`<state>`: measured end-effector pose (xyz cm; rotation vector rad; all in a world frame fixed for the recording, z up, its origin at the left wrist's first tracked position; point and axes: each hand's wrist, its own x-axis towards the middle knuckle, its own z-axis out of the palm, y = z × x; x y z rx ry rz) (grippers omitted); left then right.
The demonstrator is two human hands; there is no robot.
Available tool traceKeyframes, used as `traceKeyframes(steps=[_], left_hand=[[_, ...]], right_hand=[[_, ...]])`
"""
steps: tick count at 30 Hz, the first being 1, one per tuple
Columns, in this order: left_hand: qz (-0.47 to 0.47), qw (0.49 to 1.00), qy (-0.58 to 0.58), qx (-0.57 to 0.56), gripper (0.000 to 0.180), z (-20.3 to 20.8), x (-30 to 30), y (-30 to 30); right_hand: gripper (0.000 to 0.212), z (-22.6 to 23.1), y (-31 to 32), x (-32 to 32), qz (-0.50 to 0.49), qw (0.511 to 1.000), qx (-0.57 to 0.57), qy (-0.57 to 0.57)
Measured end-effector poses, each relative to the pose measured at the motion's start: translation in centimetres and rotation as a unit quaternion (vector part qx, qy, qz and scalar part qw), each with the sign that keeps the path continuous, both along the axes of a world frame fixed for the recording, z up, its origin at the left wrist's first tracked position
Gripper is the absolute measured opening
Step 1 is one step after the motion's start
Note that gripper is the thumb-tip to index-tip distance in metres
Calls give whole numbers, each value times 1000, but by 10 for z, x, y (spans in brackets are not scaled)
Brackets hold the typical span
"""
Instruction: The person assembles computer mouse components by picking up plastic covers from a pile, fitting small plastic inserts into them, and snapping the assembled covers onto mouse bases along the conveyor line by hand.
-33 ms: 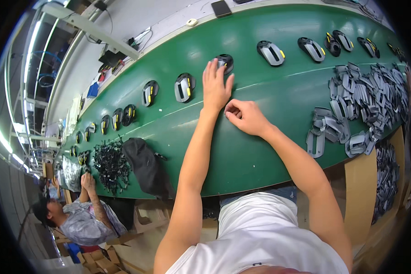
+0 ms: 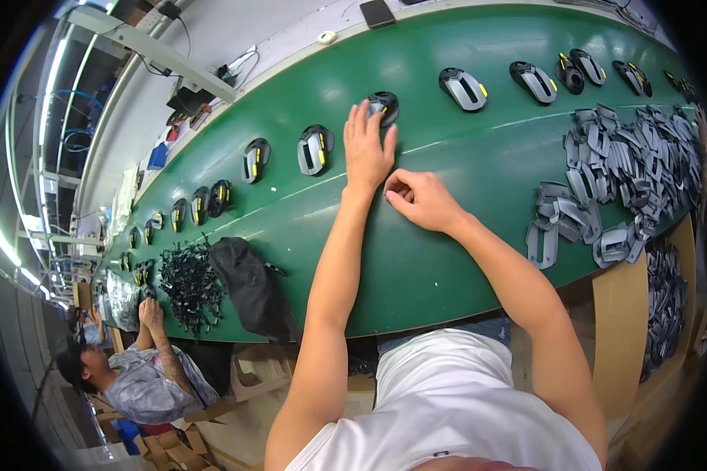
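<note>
My left hand [image 2: 367, 153] reaches forward over the green worktable, its fingers stretched out and the thumb apart. Its fingertips overlap a rounded black-and-grey plastic piece with a yellow strip [image 2: 383, 107], which they partly hide; contact is unclear. Just to the right and nearer, my right hand [image 2: 423, 200] has its fingers curled in with thumb and forefinger close together. Whatever it may hold is hidden. Similar oval pieces lie on either side: a grey one with a black slot [image 2: 315, 150] to the left and another grey slotted piece [image 2: 463, 89] to the right.
Grey plastic covers [image 2: 632, 161] are heaped on the table [image 2: 448, 259] at right, above a cardboard box [image 2: 620, 337]. At left lie small black parts [image 2: 188, 284] and a black cloth [image 2: 251, 286]. Another person [image 2: 145, 381] works at the table's left end.
</note>
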<state>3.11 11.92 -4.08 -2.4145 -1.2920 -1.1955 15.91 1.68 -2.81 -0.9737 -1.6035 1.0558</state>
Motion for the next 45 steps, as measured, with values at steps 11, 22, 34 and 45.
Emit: traceKeyframes(steps=[11,22,34,45], left_hand=[[8,991,-131,-5,16,10,0,-5],[12,982,-186,-3,15,3,-2,3],[-72,974,-212,-17,15,2,12,-27],[-139,977,-159,3,30,31,-8,-102]], right_hand=[[12,3,-6,6,-40,997,33,-59],[34,86,-116,142,-224,822,-166,-497],[40,33,-114,86,-230,914,-48,-330],[22,42,-25,34,-52,994,-89,45]])
